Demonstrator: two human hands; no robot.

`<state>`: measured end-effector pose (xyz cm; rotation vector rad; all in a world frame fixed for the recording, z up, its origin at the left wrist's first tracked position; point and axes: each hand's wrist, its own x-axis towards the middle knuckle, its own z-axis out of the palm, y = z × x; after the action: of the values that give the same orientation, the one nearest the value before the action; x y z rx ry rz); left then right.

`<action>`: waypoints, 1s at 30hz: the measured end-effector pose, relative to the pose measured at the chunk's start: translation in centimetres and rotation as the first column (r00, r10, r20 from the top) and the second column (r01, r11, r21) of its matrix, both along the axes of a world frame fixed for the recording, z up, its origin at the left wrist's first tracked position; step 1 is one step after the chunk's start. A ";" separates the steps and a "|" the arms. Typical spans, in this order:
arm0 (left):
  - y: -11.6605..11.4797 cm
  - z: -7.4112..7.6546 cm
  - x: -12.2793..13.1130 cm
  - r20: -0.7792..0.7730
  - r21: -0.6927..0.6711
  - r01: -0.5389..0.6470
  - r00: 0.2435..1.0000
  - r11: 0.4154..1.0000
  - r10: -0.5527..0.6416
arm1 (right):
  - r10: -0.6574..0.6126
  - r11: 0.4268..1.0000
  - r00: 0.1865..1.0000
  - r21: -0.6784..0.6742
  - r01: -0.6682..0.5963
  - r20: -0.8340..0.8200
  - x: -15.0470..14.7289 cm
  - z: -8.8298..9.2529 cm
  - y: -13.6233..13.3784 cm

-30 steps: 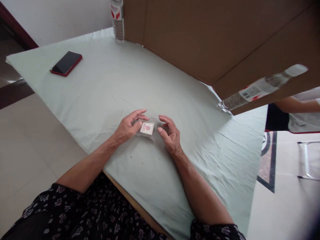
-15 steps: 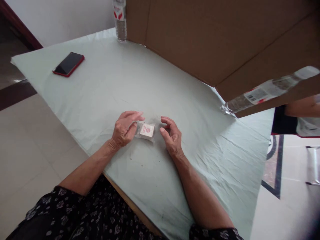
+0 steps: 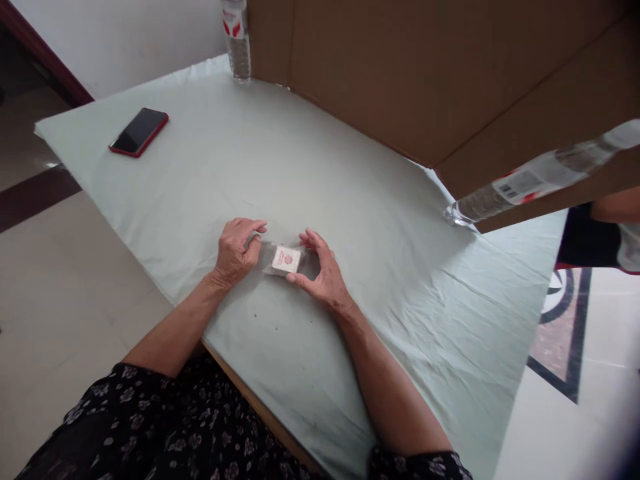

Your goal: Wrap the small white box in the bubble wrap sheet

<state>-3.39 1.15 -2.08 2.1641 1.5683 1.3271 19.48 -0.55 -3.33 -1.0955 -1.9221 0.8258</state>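
A small white box (image 3: 286, 259) with red print on its top lay on the desk (image 3: 190, 173), between the person's two hands and within a clear plastic wrapping (image 3: 267, 265) that spread past its sides. The desk was covered with a pale green cloth (image 3: 450, 347). The left hand (image 3: 234, 249) was just beside the box, its fingers curled and the thumb bent in near the index finger; whether they pinched an edge of the wrapping could not be told. The right hand (image 3: 326, 275) curved about the other end, its thumb tip by the near corner of the box and its fingertips by the far corner, with a wide gap between; whether they gripped the box or only rested round it could not be told either. A few dark specks (image 3: 277, 328) dotted the cloth nearer the person. Well apart, toward the far left corner, a phone (image 3: 139, 132) in a red case lay with its dark screen up. A brown cardboard panel (image 3: 400, 73) stood along the far side, with an upright clear bottle (image 3: 237, 43) at its left end and another bottle (image 3: 530, 180), tilted in the view, before its right part.
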 end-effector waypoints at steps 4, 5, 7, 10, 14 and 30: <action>0.7 -0.4 0.4 -0.066 -0.030 -0.025 0.998 0.999 0.023 | 0.015 0.999 0.997 0.044 -0.018 0.074 0.0 -0.1 0.0; 0.9 -0.5 0.5 -0.071 -0.042 -0.027 0.997 0.999 0.024 | 0.016 0.998 0.996 0.057 -0.021 0.085 0.0 -0.3 0.1; 1.1 -0.7 0.7 -0.075 -0.065 -0.025 0.997 0.998 0.020 | 0.018 0.996 0.995 0.091 -0.027 0.098 0.1 -0.6 0.3; 1.1 -0.9 0.8 -0.069 -0.088 -0.017 0.998 0.996 0.010 | 0.037 0.990 0.993 0.128 -0.051 0.110 0.1 -1.1 0.5; 1.0 -1.0 1.0 -0.046 -0.101 0.015 0.999 0.995 -0.020 | 0.052 0.988 0.992 0.141 -0.068 0.111 0.2 -1.3 0.6; 1.0 -1.3 1.2 -0.054 -0.158 0.018 0.998 0.987 -0.027 | 0.150 0.983 0.981 0.090 -0.161 0.119 0.8 -0.4 0.5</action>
<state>-2.21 2.19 -3.42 2.1332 1.6051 1.1046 20.26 -0.01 -3.69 -0.9588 -2.1411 0.7579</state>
